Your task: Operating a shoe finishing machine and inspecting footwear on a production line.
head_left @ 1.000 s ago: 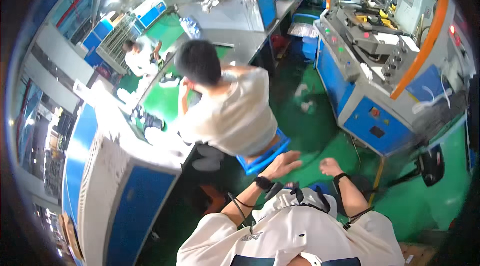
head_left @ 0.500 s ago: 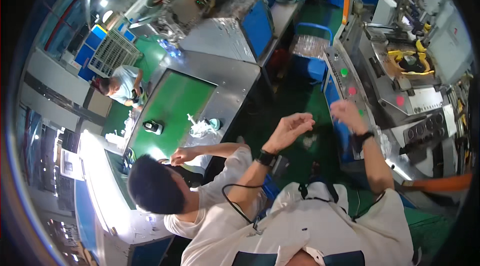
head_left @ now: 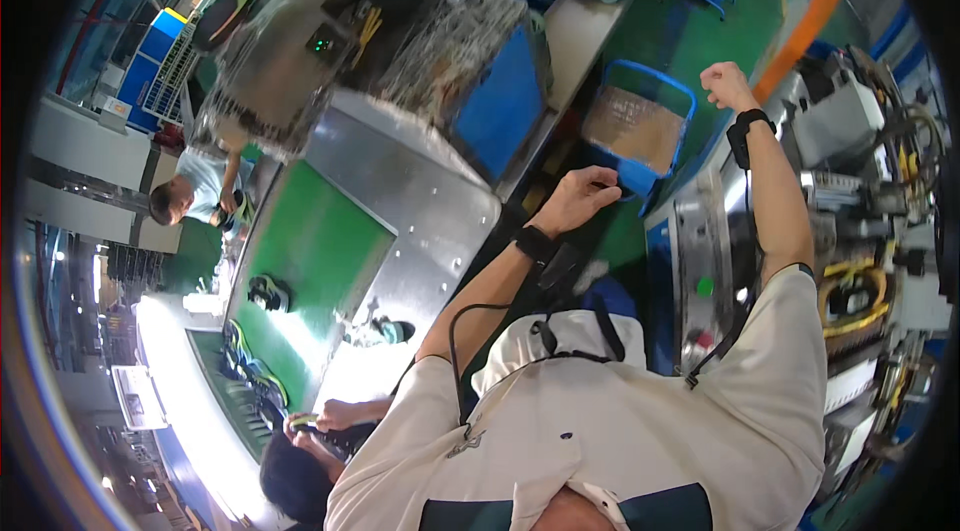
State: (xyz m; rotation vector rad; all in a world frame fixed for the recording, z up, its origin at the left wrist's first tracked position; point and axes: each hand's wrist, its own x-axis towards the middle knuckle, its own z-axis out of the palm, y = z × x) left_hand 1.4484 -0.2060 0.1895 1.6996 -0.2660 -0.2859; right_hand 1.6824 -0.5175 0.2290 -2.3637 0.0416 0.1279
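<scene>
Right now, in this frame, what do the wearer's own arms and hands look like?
The left hand and right hand are ungloved. Each wrist carries a black band: left, right. A thin dark cable loops along the left forearm. The loose, off-white sleeves leave both forearms bare.

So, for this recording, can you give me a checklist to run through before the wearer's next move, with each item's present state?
1. Left hand empty: ok, nothing shows between thumb and fingers.
2. Right hand empty: cannot tell, the fingers are curled in.
3. Both hands apart from the co-worker's hands: ok, those are at lower left.
4. Walkway unobstructed: not ok, a blue trolley stands in it.
5. Cable flat against the left arm: not ok, it loops out beside it.
</scene>
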